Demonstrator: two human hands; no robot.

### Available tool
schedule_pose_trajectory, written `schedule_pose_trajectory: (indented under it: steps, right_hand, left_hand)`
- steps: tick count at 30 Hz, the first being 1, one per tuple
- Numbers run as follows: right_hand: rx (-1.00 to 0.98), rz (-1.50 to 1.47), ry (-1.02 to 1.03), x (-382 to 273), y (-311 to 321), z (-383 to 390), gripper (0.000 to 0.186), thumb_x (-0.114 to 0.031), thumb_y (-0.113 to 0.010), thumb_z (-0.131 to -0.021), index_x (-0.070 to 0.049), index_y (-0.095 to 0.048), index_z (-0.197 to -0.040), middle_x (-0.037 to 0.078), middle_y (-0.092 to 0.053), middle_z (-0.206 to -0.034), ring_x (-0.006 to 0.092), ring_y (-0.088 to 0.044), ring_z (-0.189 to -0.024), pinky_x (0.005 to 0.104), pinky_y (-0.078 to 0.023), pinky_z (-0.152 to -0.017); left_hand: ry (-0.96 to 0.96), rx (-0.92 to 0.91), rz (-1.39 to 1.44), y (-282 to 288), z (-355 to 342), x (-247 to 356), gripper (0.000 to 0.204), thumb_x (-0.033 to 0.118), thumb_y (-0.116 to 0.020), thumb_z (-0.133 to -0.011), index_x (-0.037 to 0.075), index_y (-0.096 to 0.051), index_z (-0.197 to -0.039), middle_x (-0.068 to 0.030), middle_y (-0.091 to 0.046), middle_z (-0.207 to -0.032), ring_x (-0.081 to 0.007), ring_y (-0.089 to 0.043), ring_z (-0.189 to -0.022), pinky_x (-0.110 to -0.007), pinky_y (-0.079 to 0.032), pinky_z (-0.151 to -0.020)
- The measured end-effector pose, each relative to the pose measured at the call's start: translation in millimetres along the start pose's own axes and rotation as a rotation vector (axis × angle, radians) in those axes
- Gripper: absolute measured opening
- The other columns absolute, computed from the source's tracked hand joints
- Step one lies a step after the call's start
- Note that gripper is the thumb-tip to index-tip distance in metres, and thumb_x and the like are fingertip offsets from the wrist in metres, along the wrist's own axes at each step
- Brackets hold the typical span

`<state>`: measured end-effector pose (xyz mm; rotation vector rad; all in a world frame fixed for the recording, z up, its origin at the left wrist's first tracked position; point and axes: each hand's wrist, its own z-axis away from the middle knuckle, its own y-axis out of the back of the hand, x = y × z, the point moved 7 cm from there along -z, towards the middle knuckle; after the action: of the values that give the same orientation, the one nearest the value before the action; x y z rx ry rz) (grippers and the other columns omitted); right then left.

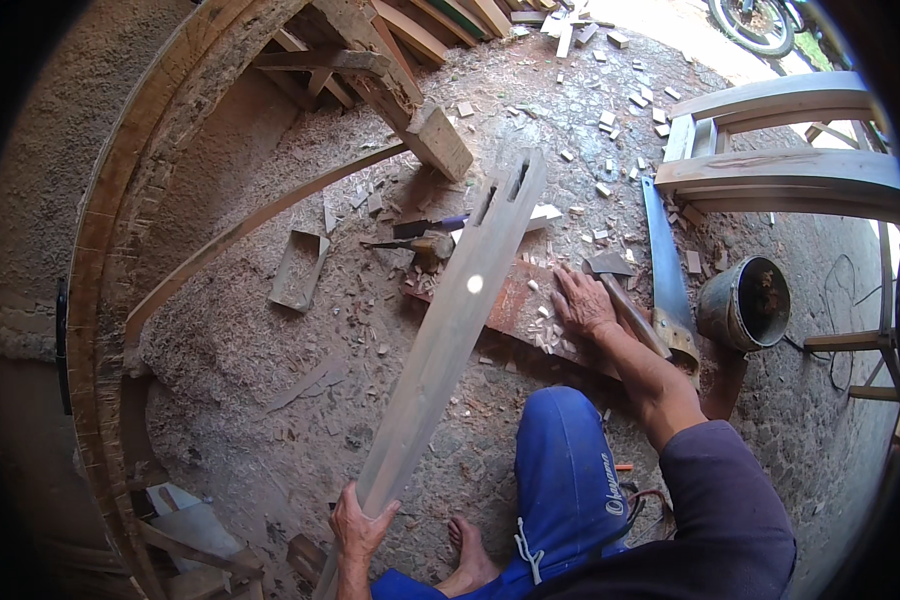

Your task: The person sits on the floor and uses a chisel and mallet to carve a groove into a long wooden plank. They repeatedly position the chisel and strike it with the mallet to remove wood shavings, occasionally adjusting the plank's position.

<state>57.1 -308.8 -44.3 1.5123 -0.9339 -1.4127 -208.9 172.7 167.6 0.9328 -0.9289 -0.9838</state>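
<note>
A long pale wooden post slants across the middle, with two slots cut near its far end. My left hand is wrapped round its near part. My right hand lies with fingers stretched out on a reddish-brown board scattered with small wood chips, and grips nothing. Just right of that hand lies a hatchet, its dark head far and its wooden handle running along my wrist. Beyond it is a handsaw. A tool with a purple handle lies left of the post, partly hidden by it.
A round metal bucket stands right of the saw. Curved wooden frames are at the far right. An open wooden box lies among shavings on the left, near a large curved timber. Offcuts litter the floor.
</note>
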Motion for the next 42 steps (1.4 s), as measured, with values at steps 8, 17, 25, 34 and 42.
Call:
schedule_pose_trajectory:
  steps: [8, 17, 25, 34, 42]
  right_hand:
    - [-0.01, -0.034, -0.017, -7.9, 3.4, 0.3, 0.057, -0.044, -0.053, -0.101, -0.014, -0.046, -0.15, 0.016, -0.06, -0.124, 0.0337, -0.058, -0.116, 0.0468, -0.045, -0.097]
    - [-0.036, -0.024, -0.029, 0.6, 2.8, -0.3, 0.058, -0.042, -0.053, -0.101, -0.014, -0.044, -0.151, 0.015, -0.06, -0.125, 0.0319, -0.058, -0.117, 0.0465, -0.045, -0.096]
    - [-0.054, -0.053, -0.022, -4.3, 2.8, -3.9, 0.058, -0.041, -0.054, -0.101, -0.015, -0.044, -0.152, 0.016, -0.06, -0.125, 0.0332, -0.058, -0.117, 0.0465, -0.045, -0.098]
    - [-0.026, -0.047, -0.001, -0.8, -2.7, -0.2, 0.059, -0.041, -0.055, -0.1, -0.016, -0.043, -0.152, 0.017, -0.06, -0.124, 0.0354, -0.058, -0.115, 0.048, -0.046, -0.095]
    - [-0.043, -0.026, 0.006, -5.0, -2.9, -8.4, 0.06, -0.039, -0.056, -0.098, -0.016, -0.042, -0.152, 0.015, -0.06, -0.125, 0.0347, -0.059, -0.116, 0.0484, -0.046, -0.094]
  left_hand:
    - [0.223, -0.162, -0.154, -121.5, 19.5, -66.3, 0.077, 0.046, -0.089, -0.074, 0.004, -0.05, -0.126, -0.0221, -0.064, -0.118, -0.042, -0.063, -0.112, -0.051, -0.052, -0.093]
    - [0.118, -0.208, -0.058, -127.0, -44.3, 8.3, 0.072, 0.039, -0.087, -0.078, 0.001, -0.047, -0.124, -0.0255, -0.063, -0.117, -0.0446, -0.062, -0.111, -0.053, -0.05, -0.095]
    - [0.026, -0.004, -0.014, -134.8, -158.3, 164.2, 0.069, 0.043, -0.085, -0.077, 0.004, -0.049, -0.122, -0.0211, -0.063, -0.118, -0.0404, -0.062, -0.114, -0.053, -0.052, -0.093]
    - [-0.001, 0.027, 0.005, -143.1, -172.7, 179.1, 0.067, 0.043, -0.085, -0.078, 0.007, -0.047, -0.119, -0.019, -0.061, -0.119, -0.0396, -0.062, -0.114, -0.054, -0.053, -0.091]
    - [-0.14, -0.12, 0.104, -127.2, -202.4, 197.9, 0.069, 0.043, -0.083, -0.08, 0.003, -0.047, -0.124, -0.0237, -0.062, -0.117, -0.0429, -0.062, -0.112, -0.054, -0.052, -0.093]
